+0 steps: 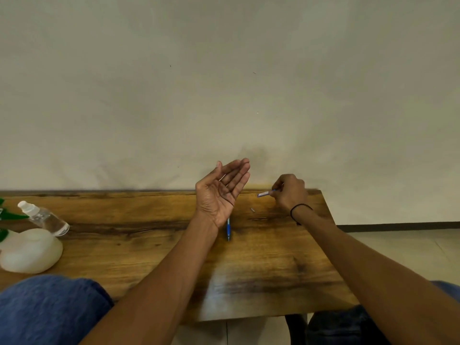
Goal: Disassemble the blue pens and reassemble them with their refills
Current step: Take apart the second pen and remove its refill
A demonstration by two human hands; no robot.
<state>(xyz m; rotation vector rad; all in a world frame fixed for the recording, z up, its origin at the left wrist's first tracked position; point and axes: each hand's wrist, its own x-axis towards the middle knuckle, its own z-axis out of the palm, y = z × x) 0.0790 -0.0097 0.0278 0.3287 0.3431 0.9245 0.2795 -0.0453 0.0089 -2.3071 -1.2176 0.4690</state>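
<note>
A blue pen (pixel 228 229) lies on the wooden table (pixel 149 235), pointing near-to-far, its near tip towards the person and its far end hidden under the heel of the left hand (pixel 220 195); it has a blue grip section and a paler stretch above that. To its right and further off, a pen part (pixel 264 194) with a pale barrel and a thin blue end is pinched in the right hand (pixel 290 192); the part juts out leftward from the fingers, low over the far edge of the table, and whether it touches the wood cannot be told. Between the two, a small pale piece (pixel 252 209) rests on the table, apart from both; it is too small to name with any certainty.

The left hand is held up, palm turned inward and upward, fingers straight and together, thumb spread; it holds nothing. The right hand is curled closed around its pen part, knuckles up, with a dark band (pixel 300 210) around the wrist.

Well to the left, a clear spray bottle (pixel 44 217) with a white nozzle lies tilted on the table, leaning on a white rounded container (pixel 31 252); green leaves (pixel 10 216) show at the left edge. Blue fabric (pixel 49 310) covers the near left corner; a plain pale wall (pixel 224 83) rises behind the table, and pale floor (pixel 398 245) shows on the right.
</note>
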